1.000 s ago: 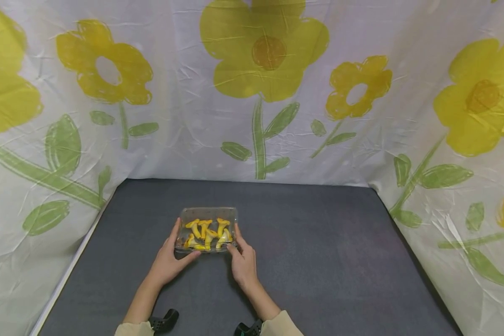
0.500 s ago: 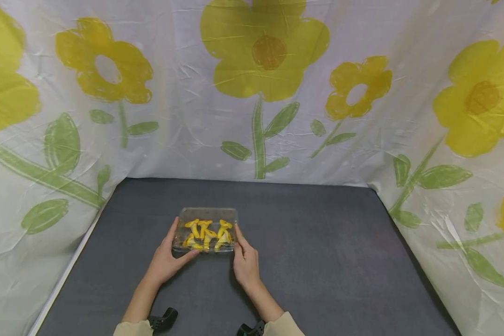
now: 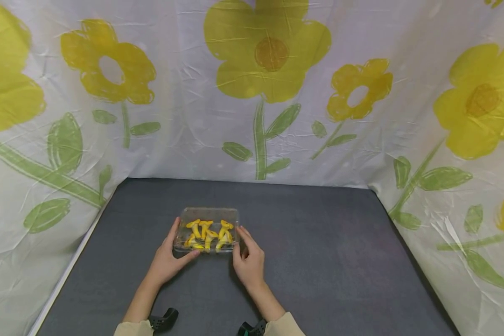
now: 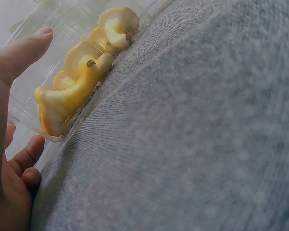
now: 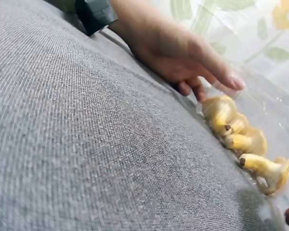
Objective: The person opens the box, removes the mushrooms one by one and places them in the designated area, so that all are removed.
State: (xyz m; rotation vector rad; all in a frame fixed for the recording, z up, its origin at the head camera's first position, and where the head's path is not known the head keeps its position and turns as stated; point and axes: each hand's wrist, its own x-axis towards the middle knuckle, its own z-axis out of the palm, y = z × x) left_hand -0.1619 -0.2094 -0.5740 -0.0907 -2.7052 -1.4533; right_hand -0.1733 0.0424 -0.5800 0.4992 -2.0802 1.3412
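Note:
A clear plastic box (image 3: 209, 214) with several yellow mushrooms (image 3: 210, 237) in it lies on the dark cloth, left of the middle in the head view. My left hand (image 3: 166, 261) holds its near left corner, thumb at the front wall and fingers along the left side. In the left wrist view the thumb lies across the clear wall beside the mushrooms (image 4: 72, 96). At the right side my right hand (image 3: 249, 263) grips the near corner, its fingers along the side. The right wrist view shows this hand (image 5: 183, 57) with its thumb tip on the plastic.
Grey woven cloth (image 3: 327, 261) covers the tabletop. A white curtain with painted yellow flowers (image 3: 273, 56) hangs behind it and on both sides. Black straps (image 3: 164, 320) sit on both wrists below beige sleeves (image 3: 134, 329).
My right hand has shifted slightly right, and its thumb has moved from the box's front edge to the right corner. The left hand and the box have barely moved.

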